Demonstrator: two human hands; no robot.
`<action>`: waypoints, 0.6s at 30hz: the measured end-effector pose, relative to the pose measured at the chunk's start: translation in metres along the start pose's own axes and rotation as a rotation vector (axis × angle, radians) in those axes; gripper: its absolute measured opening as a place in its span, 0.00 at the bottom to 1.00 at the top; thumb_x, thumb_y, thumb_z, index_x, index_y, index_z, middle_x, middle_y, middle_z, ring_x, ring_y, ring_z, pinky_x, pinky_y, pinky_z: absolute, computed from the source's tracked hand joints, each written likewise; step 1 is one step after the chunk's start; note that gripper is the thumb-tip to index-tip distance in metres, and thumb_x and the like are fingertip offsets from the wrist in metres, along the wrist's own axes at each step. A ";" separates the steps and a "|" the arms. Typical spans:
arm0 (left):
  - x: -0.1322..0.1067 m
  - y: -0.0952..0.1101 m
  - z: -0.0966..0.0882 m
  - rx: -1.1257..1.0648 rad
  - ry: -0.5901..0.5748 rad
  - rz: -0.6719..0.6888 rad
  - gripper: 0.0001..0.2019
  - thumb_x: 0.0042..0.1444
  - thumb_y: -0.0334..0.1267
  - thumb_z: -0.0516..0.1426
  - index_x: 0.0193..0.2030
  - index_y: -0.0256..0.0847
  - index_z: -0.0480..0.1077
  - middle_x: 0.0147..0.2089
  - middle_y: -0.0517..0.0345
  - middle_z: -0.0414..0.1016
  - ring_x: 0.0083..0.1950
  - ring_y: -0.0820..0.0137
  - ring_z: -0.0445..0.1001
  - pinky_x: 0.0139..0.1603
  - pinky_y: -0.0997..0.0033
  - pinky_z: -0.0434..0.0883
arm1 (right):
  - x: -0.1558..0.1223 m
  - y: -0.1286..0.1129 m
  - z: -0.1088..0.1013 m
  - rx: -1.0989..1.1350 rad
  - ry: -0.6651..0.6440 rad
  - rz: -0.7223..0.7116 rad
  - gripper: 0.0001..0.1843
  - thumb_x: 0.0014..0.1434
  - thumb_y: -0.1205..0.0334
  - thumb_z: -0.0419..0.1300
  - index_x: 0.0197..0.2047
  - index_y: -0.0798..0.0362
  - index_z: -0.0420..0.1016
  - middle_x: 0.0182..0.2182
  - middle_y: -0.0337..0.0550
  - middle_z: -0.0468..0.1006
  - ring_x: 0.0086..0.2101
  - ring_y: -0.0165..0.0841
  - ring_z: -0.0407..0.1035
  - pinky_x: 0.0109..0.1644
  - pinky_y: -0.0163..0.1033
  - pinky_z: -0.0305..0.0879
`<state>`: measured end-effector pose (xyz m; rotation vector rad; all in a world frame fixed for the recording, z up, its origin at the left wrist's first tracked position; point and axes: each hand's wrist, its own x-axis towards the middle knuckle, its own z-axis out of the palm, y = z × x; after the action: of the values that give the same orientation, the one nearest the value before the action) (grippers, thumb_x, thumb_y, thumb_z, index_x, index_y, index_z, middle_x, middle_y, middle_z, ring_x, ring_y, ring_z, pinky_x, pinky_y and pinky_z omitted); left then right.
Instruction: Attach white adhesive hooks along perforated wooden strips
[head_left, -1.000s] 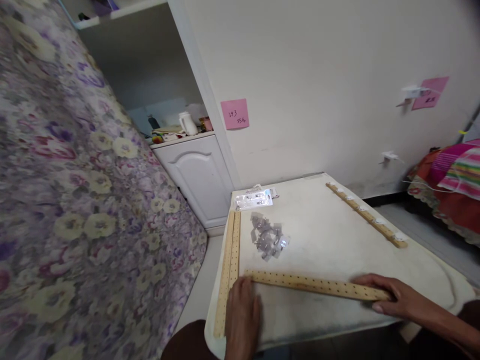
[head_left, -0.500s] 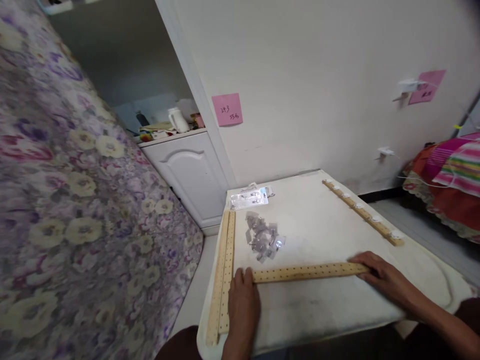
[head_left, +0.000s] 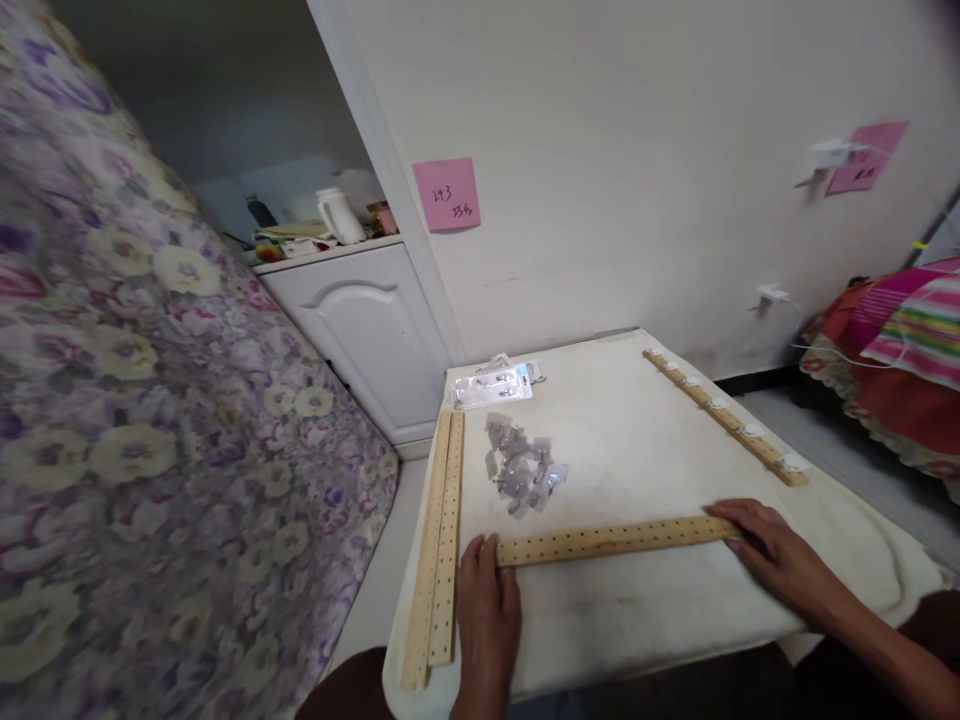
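Note:
A perforated wooden strip (head_left: 611, 541) lies crosswise near the front of the white table (head_left: 600, 620). My left hand (head_left: 487, 605) grips its left end, fingers closed around it. At the opposite end, my right hand (head_left: 765, 550) holds the strip between thumb and fingers. Beyond it is a pile of small clear plastic packets (head_left: 521, 470); what they contain is too small to make out. Two more wooden strips with holes, an inner one (head_left: 448, 540) and an outer one (head_left: 426, 570), lie side by side along the table's left edge.
Along the right edge lies a wooden strip (head_left: 724, 418) bearing several white round pieces. Clear plastic packaging (head_left: 491, 387) rests at the back left. A floral curtain (head_left: 187, 400) hangs on the left, beside a white cabinet (head_left: 360, 340). Behind the table stands a wall (head_left: 600, 180).
Both hands stay on the ends of the strip, which has barely moved. The whole view has shifted slightly.

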<state>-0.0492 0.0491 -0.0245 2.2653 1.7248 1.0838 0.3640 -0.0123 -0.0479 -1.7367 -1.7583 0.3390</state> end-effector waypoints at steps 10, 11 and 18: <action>-0.003 -0.002 -0.004 -0.180 -0.001 -0.272 0.24 0.59 0.34 0.49 0.63 0.40 0.55 0.58 0.46 0.64 0.59 0.62 0.64 0.58 0.58 0.66 | -0.005 0.003 0.000 0.019 0.009 0.014 0.19 0.58 0.53 0.54 0.51 0.48 0.69 0.50 0.49 0.71 0.52 0.45 0.63 0.58 0.53 0.59; -0.003 -0.003 -0.003 -0.188 0.000 -0.276 0.24 0.59 0.34 0.49 0.63 0.40 0.55 0.58 0.46 0.64 0.59 0.63 0.65 0.58 0.58 0.66 | -0.005 0.003 0.000 0.019 0.010 0.014 0.19 0.58 0.53 0.54 0.51 0.48 0.69 0.49 0.49 0.71 0.52 0.45 0.64 0.58 0.53 0.59; -0.001 -0.002 -0.003 -0.125 -0.011 -0.221 0.23 0.58 0.35 0.49 0.62 0.40 0.57 0.58 0.47 0.64 0.61 0.60 0.62 0.62 0.52 0.61 | -0.004 -0.002 -0.003 0.032 -0.006 0.034 0.19 0.56 0.55 0.54 0.51 0.48 0.70 0.50 0.48 0.71 0.52 0.45 0.63 0.59 0.53 0.59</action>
<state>-0.0527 0.0477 -0.0234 1.9501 1.7969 1.0954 0.3637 -0.0169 -0.0454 -1.7458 -1.7202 0.3852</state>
